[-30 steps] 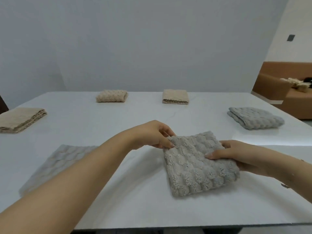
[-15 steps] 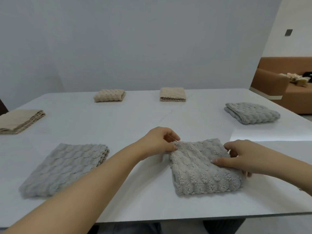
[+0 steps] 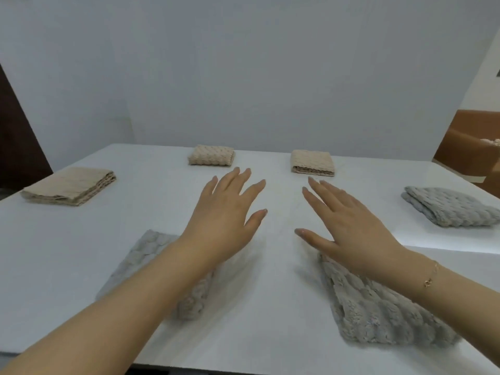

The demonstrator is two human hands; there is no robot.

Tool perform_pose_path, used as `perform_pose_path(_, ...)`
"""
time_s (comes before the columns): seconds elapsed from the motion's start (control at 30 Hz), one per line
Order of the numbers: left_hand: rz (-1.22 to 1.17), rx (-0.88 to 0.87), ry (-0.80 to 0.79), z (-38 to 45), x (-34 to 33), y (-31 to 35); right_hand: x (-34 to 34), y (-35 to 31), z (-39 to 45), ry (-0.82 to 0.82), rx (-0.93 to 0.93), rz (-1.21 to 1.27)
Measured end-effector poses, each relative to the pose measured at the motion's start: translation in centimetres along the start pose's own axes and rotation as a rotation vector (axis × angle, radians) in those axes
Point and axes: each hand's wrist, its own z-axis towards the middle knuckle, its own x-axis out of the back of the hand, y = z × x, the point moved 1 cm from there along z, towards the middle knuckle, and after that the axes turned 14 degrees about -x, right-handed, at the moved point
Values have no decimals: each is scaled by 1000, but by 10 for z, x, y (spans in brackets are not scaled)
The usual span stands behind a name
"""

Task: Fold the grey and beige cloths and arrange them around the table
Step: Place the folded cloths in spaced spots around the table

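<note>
Both hands, left hand (image 3: 227,220) and right hand (image 3: 349,226), hover flat with fingers spread, holding nothing, above the table (image 3: 270,334). Folded grey cloths (image 3: 378,312) lie along its near and right edges, beige cloths (image 3: 311,162) along its far and left edges.

Six folded cloths (image 3: 378,315) ringing white table (image 3: 270,334)

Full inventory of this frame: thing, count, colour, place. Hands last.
grey cloths: 3, grey, folded; near left, near right, far right edge
beige cloths: 3, beige, folded; left edge, far centre-left, far centre-right
table: 1, white, fills foreground
sofa: 1, brown, background right
bracelet: 1, gold, right wrist
left hand: open, empty, above table
right hand: open, empty, above table
</note>
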Motion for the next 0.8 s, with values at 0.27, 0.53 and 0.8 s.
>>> perform_pose_path(0.27, 151, 186, -18, -51, 17, -118, -13, -118, 76, -11, 127, 122)
perform_pose_path(0.53, 98, 341, -51, -108, 26, -254, -18, -249, 154, -127, 168, 185)
perform_pose_path(0.8, -36, 493, -123, -170, 111, -319, 45, -356, 179, -313, 167, 255)
